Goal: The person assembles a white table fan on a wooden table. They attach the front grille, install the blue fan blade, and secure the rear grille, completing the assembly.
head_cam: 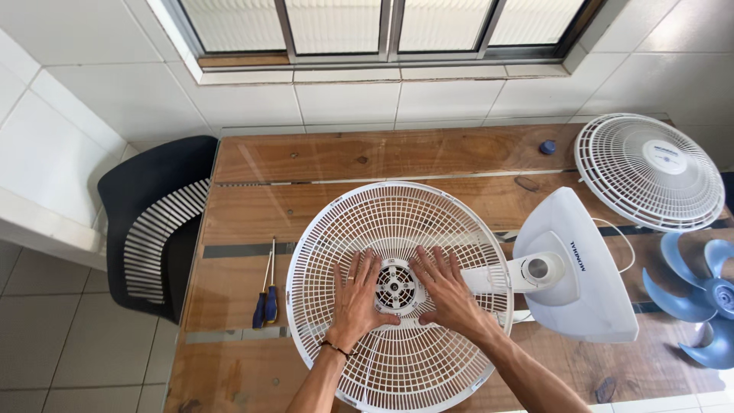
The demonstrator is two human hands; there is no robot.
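Both hands lie flat on the white fan grille (397,222) in the middle of the table (321,157), fingers spread wide, gripping nothing. The left hand (355,302) and right hand (447,294) flank the round hub (395,287). Two screwdrivers (266,294) lie near the grille's left edge; the fan base (573,268) crowds its right side.

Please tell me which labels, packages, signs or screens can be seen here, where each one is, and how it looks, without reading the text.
Round badge: centre of the loose white fan grille at the table's far right; white disc with small blue print.
Printed mark: on the white fan base, right of the hands; short dark line of lettering.
No packages, signs or screens are in view.
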